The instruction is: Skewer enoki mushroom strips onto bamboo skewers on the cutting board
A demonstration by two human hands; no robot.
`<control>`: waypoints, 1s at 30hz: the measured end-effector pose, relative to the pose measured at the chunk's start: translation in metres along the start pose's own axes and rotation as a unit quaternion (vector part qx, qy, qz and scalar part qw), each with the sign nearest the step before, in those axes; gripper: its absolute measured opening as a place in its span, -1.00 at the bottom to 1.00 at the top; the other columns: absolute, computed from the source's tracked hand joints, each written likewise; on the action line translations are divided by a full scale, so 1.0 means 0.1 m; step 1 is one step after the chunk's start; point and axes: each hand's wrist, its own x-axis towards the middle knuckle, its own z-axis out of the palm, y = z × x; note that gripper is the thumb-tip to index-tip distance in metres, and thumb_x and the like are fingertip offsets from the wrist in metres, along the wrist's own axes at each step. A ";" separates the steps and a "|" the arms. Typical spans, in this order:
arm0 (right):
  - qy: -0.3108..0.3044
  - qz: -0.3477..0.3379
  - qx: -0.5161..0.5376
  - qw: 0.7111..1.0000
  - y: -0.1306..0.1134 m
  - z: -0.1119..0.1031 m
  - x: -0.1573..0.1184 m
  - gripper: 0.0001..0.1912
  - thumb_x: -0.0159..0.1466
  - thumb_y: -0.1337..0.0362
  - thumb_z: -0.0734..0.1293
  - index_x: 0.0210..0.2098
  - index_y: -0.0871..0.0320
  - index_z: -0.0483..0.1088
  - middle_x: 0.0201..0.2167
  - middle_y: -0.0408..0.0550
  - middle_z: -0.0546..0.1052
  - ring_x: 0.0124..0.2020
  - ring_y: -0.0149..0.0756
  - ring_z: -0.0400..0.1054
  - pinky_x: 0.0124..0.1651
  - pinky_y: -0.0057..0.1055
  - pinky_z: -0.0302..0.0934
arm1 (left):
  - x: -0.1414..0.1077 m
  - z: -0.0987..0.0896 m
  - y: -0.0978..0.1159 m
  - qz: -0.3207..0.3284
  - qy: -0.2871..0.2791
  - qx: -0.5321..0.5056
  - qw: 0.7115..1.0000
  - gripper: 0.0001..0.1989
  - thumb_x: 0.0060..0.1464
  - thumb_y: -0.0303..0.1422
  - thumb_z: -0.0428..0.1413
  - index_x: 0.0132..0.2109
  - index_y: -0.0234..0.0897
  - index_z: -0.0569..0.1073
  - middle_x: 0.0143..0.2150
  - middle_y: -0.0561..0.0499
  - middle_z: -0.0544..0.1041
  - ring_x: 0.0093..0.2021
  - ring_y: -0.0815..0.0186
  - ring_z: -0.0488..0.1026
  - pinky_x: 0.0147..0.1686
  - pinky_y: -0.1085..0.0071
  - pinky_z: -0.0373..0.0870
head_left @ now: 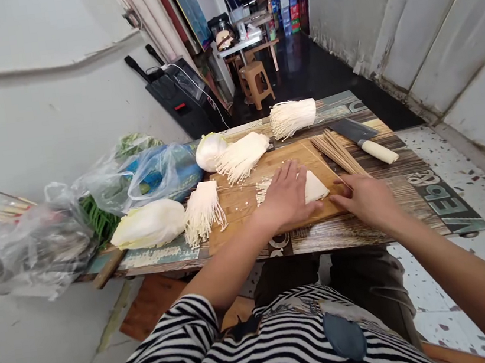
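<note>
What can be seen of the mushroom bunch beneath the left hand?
The mushroom bunch is cream-white, with thin stems and small caps showing at its left end and a smooth, solid-looking base at its right. It lies on its side on the wooden cutting board. The left hand lies across it, hiding its middle.

Soft, fairly even light covers the flat tan wooden cutting board [235, 223], its direction hard to tell, with faint shadows beside the left hand [287, 196] and right hand [370, 197], whose outlines look slightly soft. Behind the board, a bundle of thin-stemmed white mushrooms [293, 117] runs pale, near washed out. Left of the board, a crumpled clear plastic bag [159, 174] catches small glints. Far beyond the board, the smooth black floor [304, 72] is dim and the stacked blue-and-red boxes [285, 0] blur. Wide-angle distortion stretches the bare right forearm [465, 280], nearer than the board.
</note>
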 end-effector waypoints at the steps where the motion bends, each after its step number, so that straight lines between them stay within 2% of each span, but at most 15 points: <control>1: 0.001 -0.007 -0.003 1.000 -0.03 0.01 0.03 -0.74 0.18 0.18 0.31 -0.18 0.16 0.49 -0.35 -0.01 0.53 -0.32 -0.21 0.37 -0.32 -0.36 0.13 | 0.08 0.07 0.00 -0.008 -0.012 -0.004 1.000 -0.09 0.17 0.06 -0.04 0.38 -0.58 -0.08 0.44 -0.36 -0.17 0.44 -0.02 -0.30 0.36 0.12 -0.30; 3: -0.003 -0.016 -0.002 1.000 -0.06 0.01 0.08 -0.82 0.20 0.21 0.30 -0.28 0.14 0.49 -0.35 -0.02 0.53 -0.34 -0.23 0.37 -0.32 -0.37 0.11 | 0.18 0.17 -0.02 -0.012 -0.047 -0.017 0.999 -0.09 0.19 0.06 -0.09 0.38 -0.60 -0.12 0.44 -0.36 -0.20 0.44 -0.03 -0.32 0.36 0.12 -0.31; 6: -0.007 -0.005 0.003 1.000 -0.06 0.01 0.14 -0.84 0.21 0.22 0.28 -0.43 0.13 0.45 -0.42 -0.03 0.53 -0.37 -0.23 0.37 -0.33 -0.37 0.09 | 0.20 0.21 -0.06 -0.005 -0.090 -0.040 0.995 -0.19 0.27 0.00 -0.21 0.39 -0.58 -0.17 0.45 -0.32 -0.22 0.44 0.04 -0.30 0.37 0.17 -0.30; 8: -0.004 0.009 0.009 1.000 -0.05 0.01 0.14 -0.85 0.21 0.21 0.29 -0.41 0.13 0.44 -0.45 -0.04 0.52 -0.37 -0.22 0.38 -0.35 -0.37 0.09 | 0.19 0.21 -0.07 -0.006 -0.098 -0.047 0.994 -0.21 0.29 -0.02 -0.24 0.40 -0.57 -0.20 0.45 -0.30 -0.24 0.44 0.07 -0.31 0.37 0.17 -0.31; 10: 0.002 0.019 0.017 1.000 -0.04 -0.01 0.09 -0.81 0.22 0.18 0.29 -0.28 0.15 0.43 -0.41 -0.04 0.54 -0.37 -0.22 0.39 -0.35 -0.37 0.12 | 0.18 0.21 -0.07 -0.008 -0.096 -0.046 0.994 -0.21 0.29 -0.02 -0.25 0.40 -0.57 -0.21 0.45 -0.30 -0.25 0.44 0.09 -0.33 0.37 0.15 -0.32; 13: 0.026 0.032 0.055 0.998 -0.01 -0.07 -0.15 -0.66 0.31 0.10 0.18 -0.05 0.19 0.34 -0.28 0.02 0.56 -0.31 -0.22 0.43 -0.29 -0.36 0.20 | 0.18 0.24 -0.07 -0.010 -0.091 -0.049 0.995 -0.19 0.28 0.01 -0.27 0.40 -0.56 -0.21 0.45 -0.28 -0.26 0.44 0.09 -0.35 0.37 0.14 -0.35; 17: 0.046 0.038 0.125 0.990 0.11 -0.08 -0.71 -0.59 0.39 0.05 0.00 -0.06 0.11 0.35 -0.24 0.03 0.57 -0.27 -0.20 0.48 -0.25 -0.31 0.32 | 0.18 0.27 -0.08 -0.015 -0.089 -0.065 0.994 -0.30 0.31 -0.08 -0.37 0.40 -0.51 -0.18 0.46 -0.21 -0.24 0.45 0.15 -0.34 0.37 0.12 -0.36; 20: 0.110 -0.012 0.059 0.992 0.22 0.05 -1.11 -0.59 0.37 0.12 0.06 0.00 0.16 0.40 -0.12 0.10 0.57 -0.17 -0.12 0.50 -0.15 -0.24 0.37 | 0.17 0.25 -0.04 -0.026 -0.075 -0.040 0.996 -0.34 0.31 -0.15 -0.34 0.40 -0.51 -0.14 0.46 -0.22 -0.19 0.45 0.15 -0.30 0.37 0.09 -0.38; 22: 0.125 -0.021 0.013 0.992 0.25 0.16 -1.30 -0.55 0.36 0.19 0.09 0.16 0.19 0.32 -0.09 0.12 0.57 -0.25 -0.12 0.53 -0.26 -0.25 0.40 | 0.17 0.23 0.01 -0.038 -0.055 -0.028 0.997 -0.34 0.31 -0.17 -0.32 0.39 -0.54 -0.12 0.45 -0.23 -0.18 0.45 0.13 -0.29 0.37 0.07 -0.40; 25: 0.129 -0.043 -0.006 0.991 0.21 0.26 -1.46 -0.54 0.37 0.25 0.10 0.22 0.19 0.27 -0.20 0.06 0.61 -0.41 -0.19 0.52 -0.40 -0.31 0.39 | 0.19 0.23 0.09 -0.057 -0.018 -0.033 0.998 -0.35 0.32 -0.17 -0.33 0.39 -0.53 -0.10 0.45 -0.23 -0.16 0.45 0.13 -0.29 0.38 0.07 -0.40; 30: 0.126 -0.099 -0.001 0.987 0.16 0.27 -1.47 -0.58 0.37 0.33 0.11 0.19 0.23 0.29 -0.26 0.02 0.61 -0.42 -0.29 0.51 -0.38 -0.40 0.39 | 0.21 0.36 0.16 -0.056 -0.006 -0.020 0.998 -0.36 0.32 -0.21 -0.32 0.38 -0.59 -0.06 0.44 -0.26 -0.09 0.44 0.13 -0.21 0.39 0.11 -0.34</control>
